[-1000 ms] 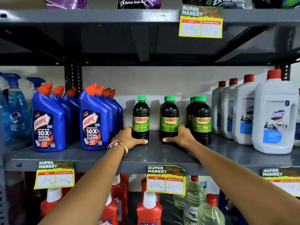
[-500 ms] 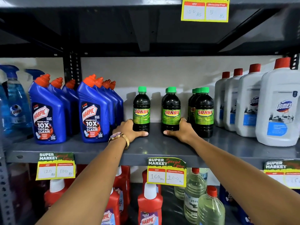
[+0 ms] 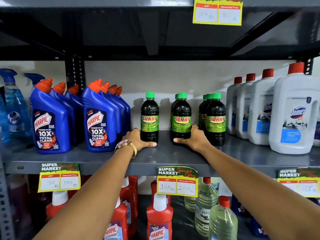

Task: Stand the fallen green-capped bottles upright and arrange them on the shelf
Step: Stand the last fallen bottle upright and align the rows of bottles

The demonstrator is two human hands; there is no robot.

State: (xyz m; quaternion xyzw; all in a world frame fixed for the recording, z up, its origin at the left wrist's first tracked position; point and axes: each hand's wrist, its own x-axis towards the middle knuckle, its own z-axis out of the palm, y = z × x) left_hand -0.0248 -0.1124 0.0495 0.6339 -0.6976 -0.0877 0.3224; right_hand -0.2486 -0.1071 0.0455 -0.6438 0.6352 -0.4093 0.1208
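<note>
Dark green-capped Sunny bottles stand upright in three short rows on the grey middle shelf [image 3: 164,158]. The left bottle [image 3: 149,116] stands alone, and my left hand [image 3: 136,138] wraps its base from the left, thumb across the front. The front middle bottle [image 3: 181,118] has another behind it; my right hand [image 3: 194,138] grips its base from the right, thumb in front. The right row's front bottle [image 3: 216,118] stands free beside my right hand, with others behind it. No bottle lies on its side.
Blue Harpic bottles [image 3: 98,122] crowd the shelf to the left, white Domex jugs [image 3: 294,115] to the right. A blue spray bottle [image 3: 12,110] is at far left. Red Harpic bottles [image 3: 159,215] and clear bottles [image 3: 222,220] fill the lower shelf. Price tags [image 3: 177,181] hang from shelf edges.
The view has tilted slightly and drawn closer. Both hands stay at the bases of the left and middle bottles; the bottles have hardly shifted.
</note>
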